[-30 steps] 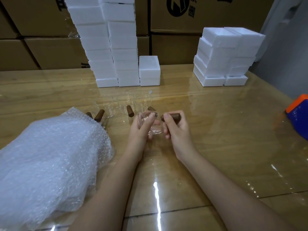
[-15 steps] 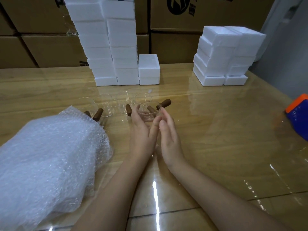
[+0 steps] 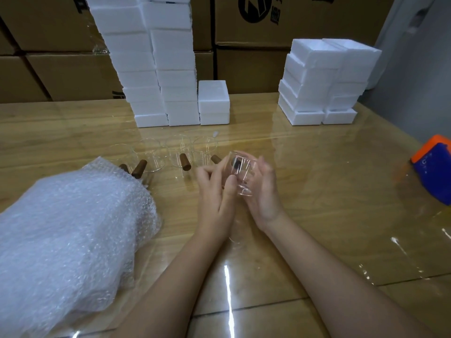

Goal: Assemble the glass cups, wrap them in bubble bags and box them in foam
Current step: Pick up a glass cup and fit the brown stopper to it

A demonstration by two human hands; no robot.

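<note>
**A:** Hands first. What are they doing?

**B:** The left hand pinches the near side of a small clear glass cup, thumb on the wall and fingers curled. The right hand curves round its far right side. The cup is tilted just above the glossy wooden worktop, in front of the other cups. Something dark shows through the glass. I take it for a brown wooden handle, but I cannot tell whether it is seated.

**A:** So which step is this?

**B:** Fitting or checking the handle, I judge. To do it well, brace the cup's body with one hand, push the handle in straight rather than twisting against thin glass, and keep it low so a slip costs little.

**A:** Counts, left to right?

**B:** There is one heap of clear bubble bags, too many to count. Four standing glass cups form a row, each with a brown handle, so five cups with the one being held. The white foam boxes make two tall columns cut off at the top, a short stack of two beside them, and a cluster further right. I cannot count the pieces. Brown cardboard cartons stand behind. One orange-and-blue object sits at the right edge.
</note>
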